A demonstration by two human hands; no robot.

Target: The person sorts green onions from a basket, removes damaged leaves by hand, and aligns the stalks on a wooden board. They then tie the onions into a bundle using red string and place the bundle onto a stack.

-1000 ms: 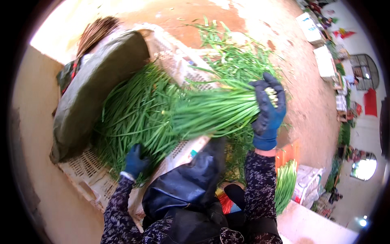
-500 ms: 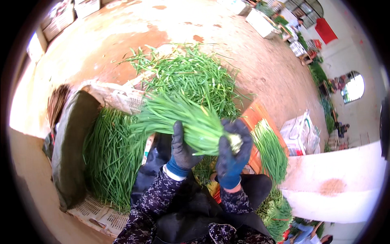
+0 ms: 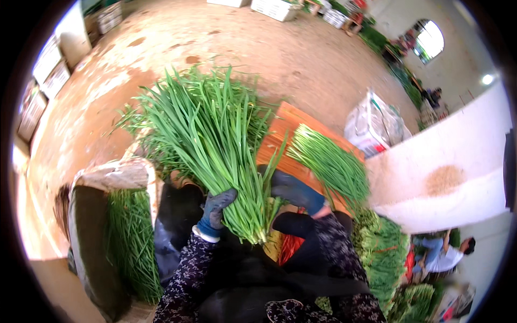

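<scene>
1. At centre, upper part over the loose pile: long-leaved green bundle, leaf tips fanned to the far left, pale stem ends near the person's lap.
2. Left hand, dark glove with blue cuff, closed around the left side of the bundle's lower part.
3. Right hand, gloved alike, just right of the bundle; fingertips partly hidden by leaves. Cannot tell whether it grips anything.
4. Beyond the hands, to the left: loose pile of greens, partly covered by the bundle.
5. To the right, orange board, slanting; on it a neat bunch, pale stems far, green leaves near.
6. Near left: pale crate holding more greens, dark cover along its left side.
7. Near right: stacked greens. Red plastic lies below the right hand.
8. Far right of the board: white container wrapped in clear plastic. Seated co-worker at the right, near side.
</scene>
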